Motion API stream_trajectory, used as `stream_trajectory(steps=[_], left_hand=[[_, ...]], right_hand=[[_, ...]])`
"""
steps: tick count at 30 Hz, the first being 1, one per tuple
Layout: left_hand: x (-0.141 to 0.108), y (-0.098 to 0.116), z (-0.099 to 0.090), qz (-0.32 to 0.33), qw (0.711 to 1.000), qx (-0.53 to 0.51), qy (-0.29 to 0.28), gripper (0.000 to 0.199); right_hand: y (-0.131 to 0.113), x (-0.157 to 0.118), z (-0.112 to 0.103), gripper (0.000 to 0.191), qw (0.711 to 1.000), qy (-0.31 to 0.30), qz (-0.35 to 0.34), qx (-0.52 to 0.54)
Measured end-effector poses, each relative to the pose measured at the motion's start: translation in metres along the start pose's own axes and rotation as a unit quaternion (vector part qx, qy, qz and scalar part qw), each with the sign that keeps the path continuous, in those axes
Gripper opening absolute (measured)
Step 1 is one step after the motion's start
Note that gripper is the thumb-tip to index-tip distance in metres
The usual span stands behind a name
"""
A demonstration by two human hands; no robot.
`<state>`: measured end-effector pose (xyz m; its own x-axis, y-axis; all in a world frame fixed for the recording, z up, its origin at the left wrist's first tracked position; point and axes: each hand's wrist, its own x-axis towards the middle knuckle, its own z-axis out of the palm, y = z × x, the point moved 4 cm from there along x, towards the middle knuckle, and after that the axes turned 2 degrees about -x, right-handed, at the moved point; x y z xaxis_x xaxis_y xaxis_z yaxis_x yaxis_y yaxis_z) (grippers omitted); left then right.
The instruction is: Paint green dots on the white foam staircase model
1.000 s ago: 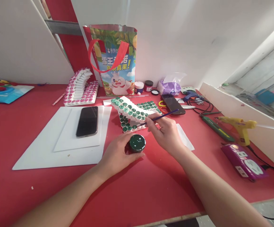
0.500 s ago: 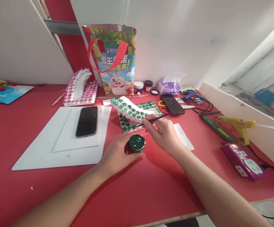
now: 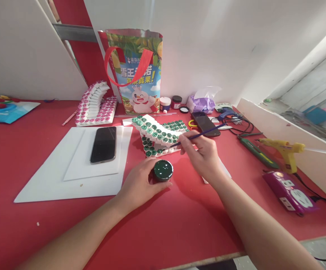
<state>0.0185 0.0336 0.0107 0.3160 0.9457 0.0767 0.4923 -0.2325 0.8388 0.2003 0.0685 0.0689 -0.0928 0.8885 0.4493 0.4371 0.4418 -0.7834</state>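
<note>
My left hand (image 3: 140,179) curls round a small open jar of dark green paint (image 3: 163,170) on the red table. Between the fingers of my right hand (image 3: 201,153) is a thin dark paintbrush (image 3: 199,135), its handle slanting up to the right. The brush tip is at the front edge of a white craft piece (image 3: 163,129) studded with round knobs, most of them painted green. Some knobs at its front right are white, partly hidden by my right hand. I cannot tell whether the bristles touch a knob.
Left lie white boards (image 3: 53,168) with a phone (image 3: 103,144). Behind stand a pink-knobbed craft piece (image 3: 95,108), a printed bag (image 3: 140,75) and paint jars (image 3: 176,102). To the right are another phone (image 3: 206,123), a yellow glue gun (image 3: 285,150), a green cutter (image 3: 258,152) and a purple box (image 3: 288,191).
My right hand has shifted right and slightly toward me, and the brush with it; its tip has moved a little right along the front knobs. My left hand and the jar stay put.
</note>
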Motion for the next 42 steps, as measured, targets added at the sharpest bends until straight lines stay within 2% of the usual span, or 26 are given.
stream_trajectory(steps=[3, 6, 10, 19, 23, 28, 31, 36, 42], left_hand=[[0.000, 0.000, -0.001, -0.018, 1.000, 0.010, -0.009, 0.050], [0.001, 0.001, -0.001, -0.024, 1.000, 0.015, -0.011, 0.051], [0.002, 0.003, -0.002, -0.021, 1.000, 0.012, -0.012, 0.049], [0.001, 0.004, -0.002, -0.021, 1.000, -0.012, -0.019, 0.044], [0.001, 0.003, -0.001, -0.023, 1.000, -0.006, -0.021, 0.046], [0.001, 0.001, -0.002, -0.022, 1.000, 0.007, -0.014, 0.054], [0.001, 0.001, -0.001, -0.012, 1.000, -0.001, -0.013, 0.048], [0.001, 0.003, -0.001, 0.009, 1.000, -0.014, 0.002, 0.046], [0.000, 0.004, -0.001, 0.018, 1.000, -0.018, 0.009, 0.044]], right_hand=[[0.002, 0.000, -0.010, 0.025, 0.993, 0.051, 0.016, 0.108], [0.000, -0.002, -0.011, 0.027, 0.990, 0.016, 0.015, 0.142], [-0.008, -0.004, -0.005, 0.027, 0.991, -0.058, -0.002, 0.119], [-0.017, -0.003, -0.001, 0.029, 0.995, -0.096, -0.006, 0.035], [-0.014, -0.003, -0.002, 0.029, 0.995, -0.076, -0.005, 0.059], [-0.002, -0.003, -0.006, 0.027, 0.993, -0.003, 0.001, 0.116], [0.002, -0.002, -0.005, 0.027, 0.996, 0.023, -0.006, 0.089], [0.005, 0.000, 0.004, 0.032, 1.000, -0.003, 0.005, -0.023], [0.005, -0.001, 0.010, 0.029, 0.999, -0.031, 0.002, -0.033]])
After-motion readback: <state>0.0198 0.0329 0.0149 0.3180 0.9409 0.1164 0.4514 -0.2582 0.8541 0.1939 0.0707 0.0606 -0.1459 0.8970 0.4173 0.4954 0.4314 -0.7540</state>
